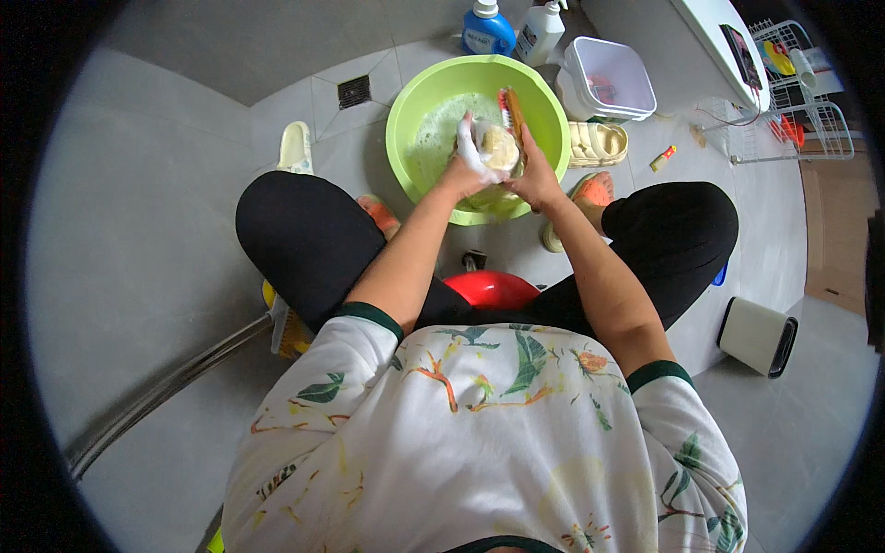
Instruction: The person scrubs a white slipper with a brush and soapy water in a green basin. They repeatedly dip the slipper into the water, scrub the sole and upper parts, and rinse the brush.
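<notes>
Okay so, clock is centred on the lime-green basin, 12 at the top. Both forearms come up from 6 and angle inward over the rim. The left hand, all suds, is curled around a roundish cream item just below the basin's middle; too covered up to tell what it is. The right hand sits just beside it on the 4 o'clock side, fingers gripping the lower end of a wooden-handled brush that points up toward 1.

Room-wise, the widest stretch of foamy water between hands and rim is around 10. Bent knees box things in at 8 and 4, plus a red stool at 6.

Outside the rim: blue bottle at 12, white pump bottle at 1, whitish plastic tub at 2, cream clog right beside the rim at 3. Floor drain is over at 10.
</notes>
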